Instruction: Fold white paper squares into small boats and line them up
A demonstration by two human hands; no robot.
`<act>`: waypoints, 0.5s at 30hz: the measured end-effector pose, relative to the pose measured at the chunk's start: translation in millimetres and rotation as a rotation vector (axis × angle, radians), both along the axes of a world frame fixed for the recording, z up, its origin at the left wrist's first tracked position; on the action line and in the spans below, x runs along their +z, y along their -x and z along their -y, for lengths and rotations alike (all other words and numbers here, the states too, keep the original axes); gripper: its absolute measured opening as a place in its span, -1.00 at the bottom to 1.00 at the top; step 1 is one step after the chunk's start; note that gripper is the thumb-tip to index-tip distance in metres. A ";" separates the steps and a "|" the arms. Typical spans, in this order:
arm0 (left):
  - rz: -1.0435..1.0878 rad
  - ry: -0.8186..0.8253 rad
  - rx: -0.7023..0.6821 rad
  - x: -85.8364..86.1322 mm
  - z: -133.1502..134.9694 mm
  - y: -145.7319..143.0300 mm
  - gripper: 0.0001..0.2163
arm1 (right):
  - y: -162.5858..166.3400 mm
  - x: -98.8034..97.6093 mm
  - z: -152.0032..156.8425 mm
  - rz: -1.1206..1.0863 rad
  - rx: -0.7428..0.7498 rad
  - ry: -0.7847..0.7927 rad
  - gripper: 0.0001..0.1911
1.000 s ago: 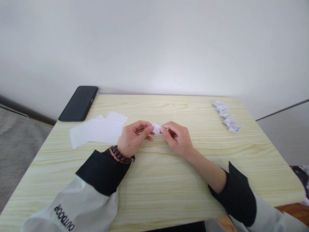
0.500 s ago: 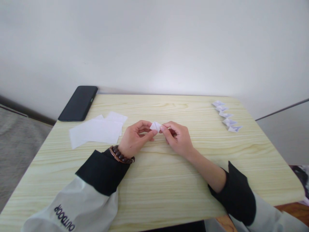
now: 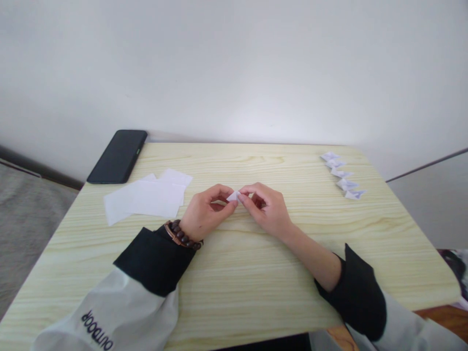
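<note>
A small piece of folded white paper is pinched between both hands above the middle of the table. My left hand grips its left side with thumb and fingers; a dark beaded bracelet circles that wrist. On the right side of the paper, the thumb and index finger of my right hand are closed, with the other fingers curled under. The fingertips hide much of the paper, and only a pale triangular part shows.
Loose white paper sheets overlap on the table's left. Behind them a black phone lies near the back left edge. Several folded white paper boats form a row at the right of the wooden table. A white wall rises behind.
The folded paper has turned between my fingers and shows a smaller triangular face. My right fingertips have shifted slightly left, closer to my left thumb.
</note>
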State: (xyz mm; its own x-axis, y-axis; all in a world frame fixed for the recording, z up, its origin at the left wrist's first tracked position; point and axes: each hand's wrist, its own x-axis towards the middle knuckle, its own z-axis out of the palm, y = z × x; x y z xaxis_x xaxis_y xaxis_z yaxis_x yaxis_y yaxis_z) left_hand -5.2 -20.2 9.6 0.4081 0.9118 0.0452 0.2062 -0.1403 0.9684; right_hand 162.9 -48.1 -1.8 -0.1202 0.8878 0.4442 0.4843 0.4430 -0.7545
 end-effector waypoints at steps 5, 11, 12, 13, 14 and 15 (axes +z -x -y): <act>0.003 -0.047 0.088 -3.4 0.7 0.4 -0.78 | 0.3 -0.1 0.2 0.052 -0.008 -0.058 -0.89; -0.158 -0.295 0.129 -0.5 3.6 0.5 -0.85 | 0.8 1.6 1.4 0.152 -0.037 -0.084 -0.86; -0.174 -0.332 0.126 0.3 4.3 0.1 -0.86 | 0.9 1.7 1.7 0.172 -0.041 -0.081 -0.86; -0.187 -0.364 0.123 1.2 5.0 -0.3 -0.87 | 1.0 1.8 1.9 0.188 -0.042 -0.079 -0.86; -0.196 -0.392 0.121 2.0 5.6 -0.8 -0.88 | 1.2 1.7 2.1 0.199 -0.041 -0.076 -0.86; -0.201 -0.412 0.119 2.7 6.1 -1.2 -0.89 | 1.3 1.6 2.3 0.207 -0.037 -0.075 -0.86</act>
